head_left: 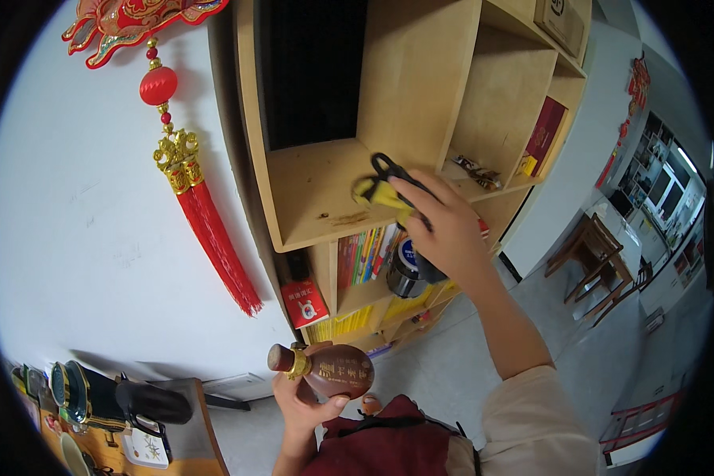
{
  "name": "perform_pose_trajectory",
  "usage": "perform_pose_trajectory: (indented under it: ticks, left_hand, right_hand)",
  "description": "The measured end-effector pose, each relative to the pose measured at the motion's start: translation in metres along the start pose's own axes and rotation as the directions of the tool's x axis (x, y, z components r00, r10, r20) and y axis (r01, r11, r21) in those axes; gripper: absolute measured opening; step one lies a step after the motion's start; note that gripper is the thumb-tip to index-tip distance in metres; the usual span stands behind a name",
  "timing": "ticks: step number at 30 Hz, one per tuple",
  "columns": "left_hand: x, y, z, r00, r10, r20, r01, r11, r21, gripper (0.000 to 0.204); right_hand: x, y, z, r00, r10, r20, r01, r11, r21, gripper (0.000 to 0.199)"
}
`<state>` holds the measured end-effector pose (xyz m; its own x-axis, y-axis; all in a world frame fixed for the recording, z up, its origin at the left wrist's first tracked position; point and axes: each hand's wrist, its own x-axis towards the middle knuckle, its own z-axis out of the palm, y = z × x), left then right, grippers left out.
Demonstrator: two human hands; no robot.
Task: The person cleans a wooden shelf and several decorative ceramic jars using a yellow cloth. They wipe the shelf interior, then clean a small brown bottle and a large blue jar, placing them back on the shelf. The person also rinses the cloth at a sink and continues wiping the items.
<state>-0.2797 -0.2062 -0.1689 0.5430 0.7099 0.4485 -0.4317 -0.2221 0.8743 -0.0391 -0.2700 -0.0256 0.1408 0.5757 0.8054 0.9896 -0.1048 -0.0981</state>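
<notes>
My right hand (444, 226) reaches up to a wooden shelf unit (404, 95) and presses a yellow and black cloth (385, 186) onto the bare board of an empty compartment. Low in front of my chest, my left hand (301, 401) holds a squat brown bottle (333, 369) with a gold collar and a dark red stopper, tipped on its side. The bottle is well below the shelf and apart from the cloth.
Colourful books (365, 254) and a dark round tin (407, 270) fill the compartment below. A red tasselled ornament (190, 170) hangs on the white wall. A small table (135, 428) with dark containers stands at lower left. Wooden chairs (595, 262) stand at right.
</notes>
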Motion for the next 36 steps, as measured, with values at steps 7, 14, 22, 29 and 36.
perform_pose_trajectory:
  ticks: [7, 14, 22, 29, 36]
  left_hand:
    - [0.019, -0.011, 0.007, 0.997, -0.007, 0.079, 0.004, 0.999, 0.035, 0.070]
    - [0.036, -0.031, -0.003, 0.996, -0.004, -0.084, 0.012, 0.995, 0.094, 0.072]
    - [0.046, -0.029, -0.023, 0.967, -0.058, -0.250, 0.109, 0.975, 0.196, 0.077]
    - [0.034, -0.020, -0.029, 0.964, -0.002, -0.264, 0.064, 0.971, 0.228, 0.079]
    - [0.013, -0.007, -0.029, 0.983, -0.017, -0.181, 0.040, 0.992, 0.124, 0.074]
  right_hand:
    - [0.056, 0.103, 0.120, 0.751, 0.309, 0.584, -0.125, 0.934, -0.334, 0.025]
    - [0.129, 0.133, 0.204, 0.666, 0.425, 0.613, -0.278, 0.904, -0.325, 0.029]
    - [0.183, 0.147, 0.296, 0.747, 0.164, 0.645, -0.098, 0.986, -0.138, 0.033]
    - [0.177, 0.055, 0.284, 0.790, 0.052, 0.611, -0.186, 0.970, 0.157, 0.049]
    - [0.114, 0.027, 0.197, 0.762, -0.247, 0.599, -0.001, 0.924, 0.383, 0.060]
